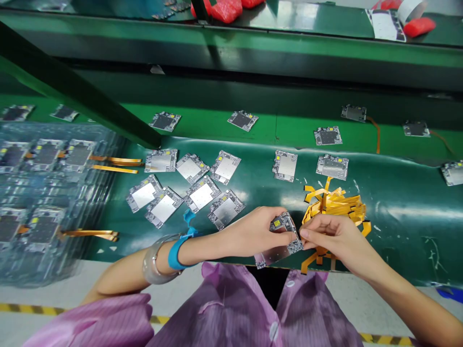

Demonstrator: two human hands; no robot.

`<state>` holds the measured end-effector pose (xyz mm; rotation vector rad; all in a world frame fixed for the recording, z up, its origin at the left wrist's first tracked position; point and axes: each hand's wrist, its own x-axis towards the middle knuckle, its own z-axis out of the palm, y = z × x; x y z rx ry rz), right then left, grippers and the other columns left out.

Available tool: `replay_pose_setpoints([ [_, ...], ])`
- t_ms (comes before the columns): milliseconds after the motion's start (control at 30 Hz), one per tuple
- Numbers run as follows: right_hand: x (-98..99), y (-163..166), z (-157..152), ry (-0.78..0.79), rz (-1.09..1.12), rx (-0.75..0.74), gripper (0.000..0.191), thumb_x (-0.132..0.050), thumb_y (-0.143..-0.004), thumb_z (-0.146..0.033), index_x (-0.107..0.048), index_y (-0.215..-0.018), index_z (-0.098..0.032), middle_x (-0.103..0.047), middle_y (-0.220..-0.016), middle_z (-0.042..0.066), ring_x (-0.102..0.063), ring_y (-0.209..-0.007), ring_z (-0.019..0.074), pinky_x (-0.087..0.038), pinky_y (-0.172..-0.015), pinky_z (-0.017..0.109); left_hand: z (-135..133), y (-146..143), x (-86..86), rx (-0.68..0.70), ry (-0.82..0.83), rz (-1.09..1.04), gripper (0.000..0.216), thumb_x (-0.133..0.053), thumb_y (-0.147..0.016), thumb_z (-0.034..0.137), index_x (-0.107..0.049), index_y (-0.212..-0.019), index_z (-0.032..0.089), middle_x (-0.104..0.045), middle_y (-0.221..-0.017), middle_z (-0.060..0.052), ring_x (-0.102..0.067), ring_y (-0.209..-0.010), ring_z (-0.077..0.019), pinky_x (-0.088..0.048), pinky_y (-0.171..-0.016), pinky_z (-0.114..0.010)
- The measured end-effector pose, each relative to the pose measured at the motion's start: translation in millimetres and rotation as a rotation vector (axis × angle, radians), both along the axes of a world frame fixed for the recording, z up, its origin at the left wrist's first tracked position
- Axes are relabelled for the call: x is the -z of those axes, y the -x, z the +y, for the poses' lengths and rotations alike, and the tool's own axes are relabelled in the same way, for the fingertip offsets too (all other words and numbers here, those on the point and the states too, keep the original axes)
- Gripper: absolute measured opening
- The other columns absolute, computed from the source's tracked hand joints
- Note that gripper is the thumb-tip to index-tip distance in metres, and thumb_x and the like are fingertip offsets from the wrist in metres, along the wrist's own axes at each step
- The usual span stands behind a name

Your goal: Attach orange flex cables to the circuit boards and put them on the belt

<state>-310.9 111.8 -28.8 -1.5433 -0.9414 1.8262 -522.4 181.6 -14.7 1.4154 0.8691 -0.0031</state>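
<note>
My left hand (249, 231) is closed around the edge of a circuit board (277, 255), thumb across its top face. The board is tilted, with a silver shield plate and a small yellow sticker. At the board's right edge, my right hand (334, 236) pinches with thumb and forefinger; what lies between those fingertips is too hidden to make out. Just behind and under the right hand lies a heap of orange flex cables (340, 205) with dark ends. Left of my hands, several loose boards (202, 194) with silver plates lie on the green mat (260, 183).
Stacked clear plastic trays (72, 193) at left hold boards with orange cables hanging out. More boards (243, 120) lie along the green strip behind the mat. A green post (90, 91) slants across the left side. Red packets (226, 9) sit on the back ledge.
</note>
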Motion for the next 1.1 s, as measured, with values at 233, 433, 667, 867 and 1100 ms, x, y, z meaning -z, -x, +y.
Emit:
replay_pose_setpoints([
  [233, -0.2, 4, 6, 0.043, 0.011, 0.019, 0.028, -0.082, -0.074, -0.044, -0.073, -0.072, -0.017, -0.074, -0.072, 0.003, -0.071, -0.066, 0.0139, -0.061, -0.069, 0.026, 2, 0, -0.8, -0.016, 0.003, 0.000, 0.018, -0.062, -0.085, 0.034, -0.055, -0.080, 0.018, -0.048, -0.065, 0.006, -0.042, -0.058, -0.0094, -0.034, -0.050, -0.021],
  [433, -3.6, 1, 13, 0.094, 0.012, -0.074, 0.028, -0.084, -0.071, -0.042, -0.073, -0.072, -0.017, -0.074, -0.072, 0.003, -0.071, -0.067, 0.0149, -0.061, -0.070, 0.029, 6, -2, -0.4, 0.017, 0.025, 0.000, 0.015, -0.062, -0.085, 0.032, -0.060, -0.084, 0.017, -0.053, -0.067, 0.005, -0.043, -0.060, -0.0097, -0.036, -0.052, -0.021],
  [667, -4.6, 2, 16, 0.084, 0.012, -0.026, 0.028, -0.084, -0.070, -0.043, -0.074, -0.071, -0.017, -0.074, -0.073, 0.003, -0.071, -0.066, 0.0140, -0.063, -0.069, 0.029, 11, -4, 3.0, -0.031, 0.072, -0.031, 0.016, -0.064, -0.083, 0.033, -0.063, -0.086, 0.017, -0.058, -0.073, 0.003, -0.050, -0.065, -0.0114, -0.039, -0.057, -0.022],
  [867, -4.9, 6, 21, 0.070, 0.012, -0.007, 0.027, -0.085, -0.070, -0.042, -0.074, -0.070, -0.017, -0.073, -0.072, 0.003, -0.071, -0.067, 0.0138, -0.063, -0.070, 0.028, 15, -2, 2.8, -0.044, 0.058, -0.007, 0.020, -0.065, -0.083, 0.036, -0.065, -0.087, 0.017, -0.057, -0.071, 0.003, -0.048, -0.063, -0.0111, -0.038, -0.057, -0.022],
  [1100, -3.2, 8, 23, 0.096, 0.079, -0.035, 0.028, -0.084, -0.072, -0.043, -0.075, -0.073, -0.017, -0.073, -0.075, 0.003, -0.072, -0.073, 0.0145, -0.064, -0.076, 0.029, 20, -4, 8.1, -0.065, 0.013, 0.048, 0.023, -0.068, -0.075, 0.032, -0.052, -0.066, 0.018, -0.042, -0.059, 0.007, -0.035, -0.055, -0.0089, -0.025, -0.048, -0.023],
])
